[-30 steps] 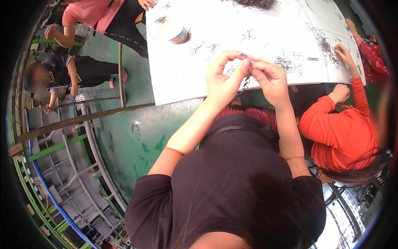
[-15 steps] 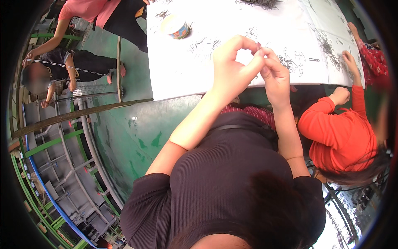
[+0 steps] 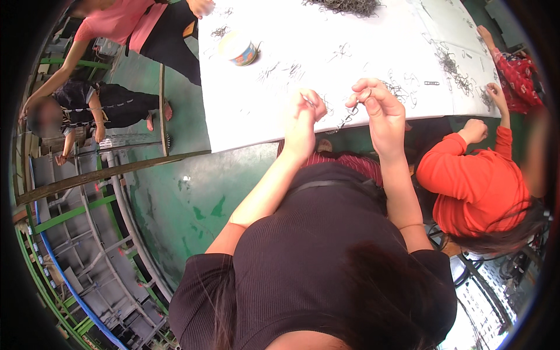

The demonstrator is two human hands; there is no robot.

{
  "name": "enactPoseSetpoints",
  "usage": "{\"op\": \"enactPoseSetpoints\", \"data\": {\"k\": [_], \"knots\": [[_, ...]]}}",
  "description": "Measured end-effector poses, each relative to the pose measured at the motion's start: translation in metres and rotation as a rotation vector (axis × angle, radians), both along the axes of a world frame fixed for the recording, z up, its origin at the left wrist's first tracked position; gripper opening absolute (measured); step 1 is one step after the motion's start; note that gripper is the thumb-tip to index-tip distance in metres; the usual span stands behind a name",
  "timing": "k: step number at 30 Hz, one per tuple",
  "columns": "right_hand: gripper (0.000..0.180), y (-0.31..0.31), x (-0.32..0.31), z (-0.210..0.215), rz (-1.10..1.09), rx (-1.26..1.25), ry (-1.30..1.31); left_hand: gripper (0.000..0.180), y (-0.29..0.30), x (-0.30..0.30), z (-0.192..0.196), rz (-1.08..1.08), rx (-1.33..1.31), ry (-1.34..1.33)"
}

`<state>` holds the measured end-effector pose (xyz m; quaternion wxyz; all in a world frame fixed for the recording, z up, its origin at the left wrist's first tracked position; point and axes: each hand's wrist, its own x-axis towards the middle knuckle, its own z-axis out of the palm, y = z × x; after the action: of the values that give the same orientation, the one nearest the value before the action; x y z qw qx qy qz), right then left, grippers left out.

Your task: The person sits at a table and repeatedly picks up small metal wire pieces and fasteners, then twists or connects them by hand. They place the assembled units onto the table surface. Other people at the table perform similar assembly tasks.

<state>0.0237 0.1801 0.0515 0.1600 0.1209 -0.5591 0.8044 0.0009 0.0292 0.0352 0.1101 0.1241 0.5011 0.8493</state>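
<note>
Hands part, leaving a dark chain hanging from the right

The white worktop (image 3: pixel 239 119) spreads mostly to the right of the tub (image 3: pixel 239 48). At its near edge, far to the tub's right, sits a co-worker in red (image 3: pixel 475 175).

Half a second ago the person's two hands met at the fingertips; now they stand well apart. The right hand (image 3: pixel 385 119), nearer the viewer than the tub and to its right, has fingers clamped on one end of the chain. The left hand (image 3: pixel 302 122), between the tub and the right hand, has its fingers curled; I cannot tell whether they pinch anything.

A heap of dark wire pieces (image 3: pixel 350 7) lies beyond the tub, to its right. The chain (image 3: pixel 348 121) dangles nearer than the tub, seemingly borne by the right hand alone. Smaller loose pieces (image 3: pixel 294 71) lie just right of the tub.
</note>
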Motion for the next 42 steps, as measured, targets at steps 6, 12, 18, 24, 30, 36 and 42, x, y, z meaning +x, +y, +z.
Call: {"op": "enactPoseSetpoints", "data": {"k": [6,12,18,24,30,36,42], "knots": [[0.01,-0.007,0.005,0.01,-0.011,0.152,-0.056,0.028,0.013,0.01,0.011,0.218,-0.592,0.438],[0.01,-0.008,0.006,0.008,0.052,0.177,-0.074,0.016,0.012,0.008,-0.001,0.227,-0.595,0.553],[0.009,-0.001,0.002,0.006,0.233,0.111,-0.098,0.013,0.009,0.008,0.003,0.287,-0.617,0.531],[0.018,0.051,-0.055,-0.049,-0.032,0.543,-0.423,0.013,-0.003,0.013,0.004,0.26,-0.639,0.579],[0.024,0.073,-0.124,-0.105,-0.271,1.407,-0.627,0.016,-0.007,0.025,0.013,0.272,-0.593,0.574],[0.021,0.063,-0.18,-0.123,-0.345,1.504,-0.753,0.016,-0.016,0.029,0.009,0.285,-0.572,0.591],[0.017,0.053,-0.191,-0.12,-0.299,1.638,-0.657,0.017,-0.021,0.03,0.008,0.324,-0.519,0.555]]}}
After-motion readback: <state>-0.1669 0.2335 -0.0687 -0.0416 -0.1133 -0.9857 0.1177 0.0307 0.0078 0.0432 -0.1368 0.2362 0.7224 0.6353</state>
